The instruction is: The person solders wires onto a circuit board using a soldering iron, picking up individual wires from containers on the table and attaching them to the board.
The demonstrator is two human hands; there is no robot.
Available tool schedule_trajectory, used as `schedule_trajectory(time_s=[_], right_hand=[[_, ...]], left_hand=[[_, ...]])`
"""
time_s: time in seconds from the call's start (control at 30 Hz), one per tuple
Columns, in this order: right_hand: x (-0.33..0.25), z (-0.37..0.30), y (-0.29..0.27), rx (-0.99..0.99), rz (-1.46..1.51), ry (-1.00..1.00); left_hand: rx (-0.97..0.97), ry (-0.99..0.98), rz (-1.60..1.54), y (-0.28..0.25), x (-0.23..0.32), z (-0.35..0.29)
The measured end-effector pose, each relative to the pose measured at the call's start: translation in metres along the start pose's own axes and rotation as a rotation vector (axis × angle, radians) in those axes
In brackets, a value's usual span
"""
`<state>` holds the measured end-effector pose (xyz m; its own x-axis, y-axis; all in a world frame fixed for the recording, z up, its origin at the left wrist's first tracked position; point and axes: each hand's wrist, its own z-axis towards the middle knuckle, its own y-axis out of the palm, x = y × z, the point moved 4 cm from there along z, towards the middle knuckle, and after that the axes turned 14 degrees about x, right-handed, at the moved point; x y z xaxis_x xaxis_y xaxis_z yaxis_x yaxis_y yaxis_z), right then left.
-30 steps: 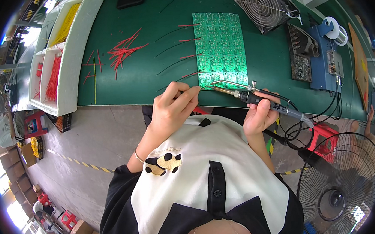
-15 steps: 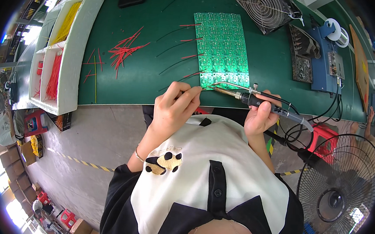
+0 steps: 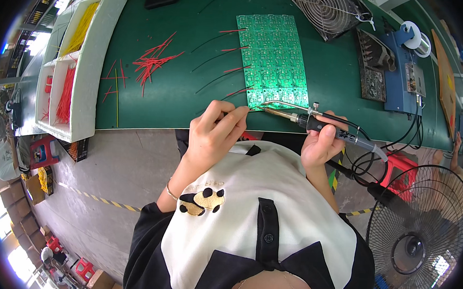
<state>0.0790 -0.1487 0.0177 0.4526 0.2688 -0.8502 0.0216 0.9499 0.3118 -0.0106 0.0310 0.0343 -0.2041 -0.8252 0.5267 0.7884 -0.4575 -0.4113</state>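
A green panel of small circuit boards (image 3: 274, 57) lies on the green table, with several red and black wires (image 3: 231, 69) reaching out from its left edge. At its near left corner, my left hand (image 3: 216, 127) is closed in a pinch on a thin wire (image 3: 251, 110), mostly hidden by the fingers. My right hand (image 3: 323, 142) grips a soldering iron (image 3: 312, 123) by its dark handle. A thin curved metal tube (image 3: 287, 104) runs along the iron toward its tip. The tip meets the board's near edge, close to the left fingertips; exact contact is too small to tell.
Loose red wires (image 3: 151, 63) lie left of the board. A white foam box (image 3: 109, 26) holds yellow and red wires. Far right stand a square fan (image 3: 327, 12), a blue soldering station (image 3: 400, 75) and a solder spool (image 3: 415, 39). A larger fan (image 3: 416, 246) stands near right.
The far end of the board has shifted very slightly left. Both hands and the soldering iron stay almost in the same place.
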Motion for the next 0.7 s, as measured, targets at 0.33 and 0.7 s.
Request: schedule_trajectory(time_s=[0.33, 0.7], right_hand=[[0.000, -0.001, -0.001, 0.021, 0.001, -0.001], [0.002, 0.020, -0.004, 0.030, 0.128, 0.207]], left_hand=[[-0.007, -0.007, 0.010, 0.002, 0.000, -0.001], [-0.020, 0.003, 0.054, 0.005, 0.008, 0.005]])
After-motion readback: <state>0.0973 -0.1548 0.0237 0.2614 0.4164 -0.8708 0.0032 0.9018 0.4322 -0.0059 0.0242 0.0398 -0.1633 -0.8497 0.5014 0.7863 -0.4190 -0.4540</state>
